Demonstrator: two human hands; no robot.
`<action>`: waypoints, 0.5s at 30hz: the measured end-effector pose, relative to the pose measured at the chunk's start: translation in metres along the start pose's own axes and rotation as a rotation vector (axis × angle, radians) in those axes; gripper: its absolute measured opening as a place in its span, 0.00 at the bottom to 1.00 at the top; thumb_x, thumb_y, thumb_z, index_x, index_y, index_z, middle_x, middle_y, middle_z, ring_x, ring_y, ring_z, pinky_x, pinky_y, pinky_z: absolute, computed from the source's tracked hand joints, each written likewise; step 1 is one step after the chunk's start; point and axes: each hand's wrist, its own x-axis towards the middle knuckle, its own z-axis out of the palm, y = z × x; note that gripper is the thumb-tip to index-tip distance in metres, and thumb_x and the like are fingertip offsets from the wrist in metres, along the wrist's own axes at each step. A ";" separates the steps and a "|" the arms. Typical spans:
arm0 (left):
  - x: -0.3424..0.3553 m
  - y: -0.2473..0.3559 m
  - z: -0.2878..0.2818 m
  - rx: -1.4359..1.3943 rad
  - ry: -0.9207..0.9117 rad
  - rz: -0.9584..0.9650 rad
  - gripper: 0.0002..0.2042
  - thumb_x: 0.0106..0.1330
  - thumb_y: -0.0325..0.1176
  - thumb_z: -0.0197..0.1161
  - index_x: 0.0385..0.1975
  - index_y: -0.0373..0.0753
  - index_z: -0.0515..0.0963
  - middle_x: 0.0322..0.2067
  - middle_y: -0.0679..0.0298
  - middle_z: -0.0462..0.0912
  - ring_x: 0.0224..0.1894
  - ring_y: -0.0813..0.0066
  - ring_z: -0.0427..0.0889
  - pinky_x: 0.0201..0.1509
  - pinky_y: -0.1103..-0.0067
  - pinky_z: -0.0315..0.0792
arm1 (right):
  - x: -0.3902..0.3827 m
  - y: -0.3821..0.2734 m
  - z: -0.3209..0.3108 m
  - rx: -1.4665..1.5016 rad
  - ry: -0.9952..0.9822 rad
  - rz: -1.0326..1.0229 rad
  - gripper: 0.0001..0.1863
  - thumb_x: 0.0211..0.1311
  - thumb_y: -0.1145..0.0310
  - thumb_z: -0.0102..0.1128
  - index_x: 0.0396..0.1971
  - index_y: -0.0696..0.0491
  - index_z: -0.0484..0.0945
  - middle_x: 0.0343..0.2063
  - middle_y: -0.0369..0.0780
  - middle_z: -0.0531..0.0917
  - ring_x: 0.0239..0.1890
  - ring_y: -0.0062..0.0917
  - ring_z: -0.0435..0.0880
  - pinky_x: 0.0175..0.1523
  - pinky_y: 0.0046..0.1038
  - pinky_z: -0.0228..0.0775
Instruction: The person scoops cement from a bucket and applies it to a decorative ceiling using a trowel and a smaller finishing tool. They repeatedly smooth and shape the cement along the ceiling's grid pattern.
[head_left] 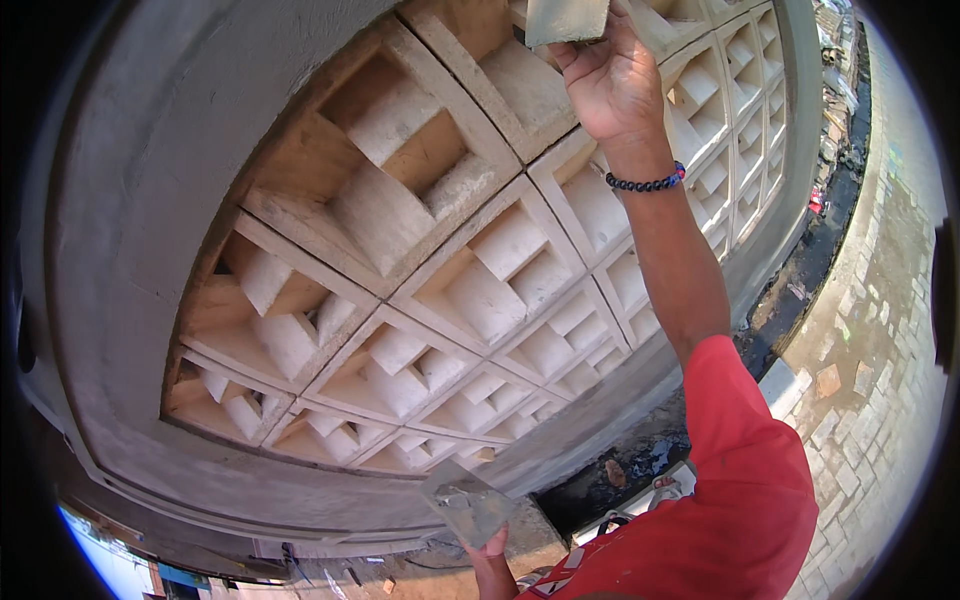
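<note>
My right hand (pixel 610 85) is raised high against the pierced block wall. Its fingers close on a flat, grey, straight-edged plastering trowel (pixel 567 20), cut off by the top of the view; the handle is hidden. A dark beaded bracelet (pixel 645 183) circles that wrist. Low down, close to my body, my left hand (pixel 492 558) grips one end of a rectangular mortar board (pixel 468 503) with grey smears on its face. Between the hands spreads the wall of cream ventilation blocks (pixel 490 275), with square frames and stepped hollows.
Smooth grey plaster (pixel 150 200) borders the blocks on the left and below. A dark wet gutter (pixel 770 315) with litter runs along the wall's foot. Beyond it lies a paved path (pixel 870 400). One shoe (pixel 672 486) shows beside the gutter.
</note>
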 end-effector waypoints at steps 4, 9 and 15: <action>-0.001 0.003 -0.010 0.027 0.017 0.017 0.18 0.61 0.44 0.54 0.49 0.43 0.72 0.47 0.61 0.76 0.49 0.62 0.74 0.53 0.62 0.69 | 0.010 0.006 0.001 0.011 0.017 -0.016 0.17 0.65 0.74 0.39 0.53 0.60 0.64 0.44 0.43 0.76 0.42 0.27 0.78 0.43 0.24 0.75; -0.005 -0.002 -0.010 0.056 0.043 0.076 0.17 0.62 0.43 0.54 0.48 0.43 0.73 0.47 0.61 0.77 0.49 0.63 0.74 0.54 0.63 0.68 | 0.018 0.013 0.007 -0.038 0.090 -0.050 0.17 0.65 0.76 0.38 0.54 0.61 0.62 0.44 0.46 0.75 0.42 0.29 0.77 0.43 0.26 0.76; -0.015 0.000 -0.004 -0.037 -0.027 0.036 0.18 0.63 0.43 0.53 0.49 0.42 0.72 0.48 0.60 0.76 0.49 0.62 0.74 0.55 0.64 0.67 | 0.018 0.019 0.023 -0.077 0.111 -0.120 0.19 0.64 0.77 0.38 0.55 0.62 0.58 0.43 0.47 0.74 0.41 0.31 0.77 0.44 0.30 0.77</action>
